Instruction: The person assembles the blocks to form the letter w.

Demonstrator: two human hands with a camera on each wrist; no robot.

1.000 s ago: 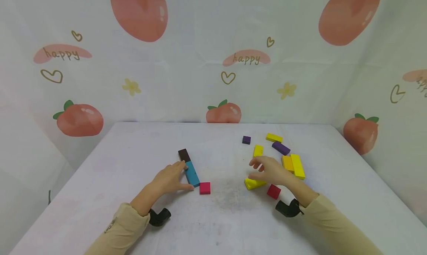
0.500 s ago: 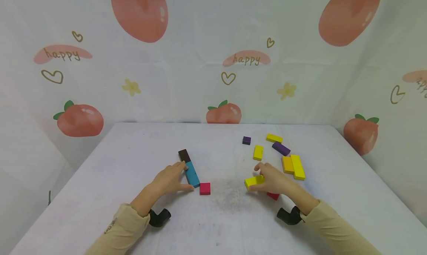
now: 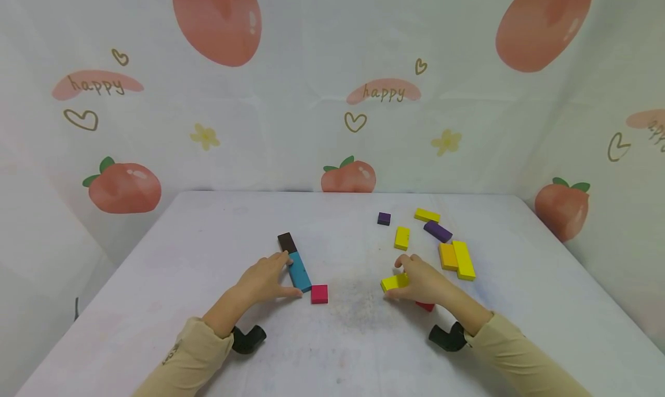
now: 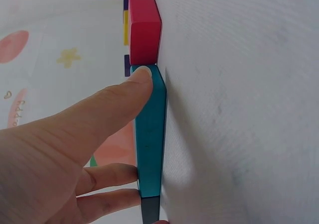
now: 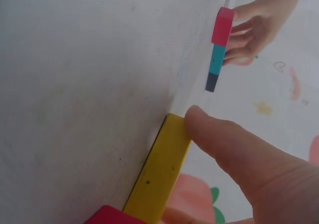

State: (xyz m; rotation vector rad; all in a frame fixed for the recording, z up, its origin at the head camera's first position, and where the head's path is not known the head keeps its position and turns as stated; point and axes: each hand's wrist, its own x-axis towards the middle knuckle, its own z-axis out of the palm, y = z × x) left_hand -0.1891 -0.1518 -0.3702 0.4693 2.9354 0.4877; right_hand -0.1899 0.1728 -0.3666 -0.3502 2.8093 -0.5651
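Head: hands (image 3: 264, 278) (image 3: 423, 280) at blue, yellow blocks (image 3: 300, 273) (image 3: 394, 282)

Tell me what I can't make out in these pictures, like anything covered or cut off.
Head view: one end of the yellow block, hidden by the right hand.
Head view: most of the red block beside it, behind that same hand.
Left wrist view: the dark block, cut short by the bottom edge.
Head view: the mark on the left sleeve, too small to read.

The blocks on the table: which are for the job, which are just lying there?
Job, probably: blue block, dark block, nearby red block, yellow block by right hand.
Lying about, probably: two purple blocks, orange block, three other yellow blocks, half-hidden red block.
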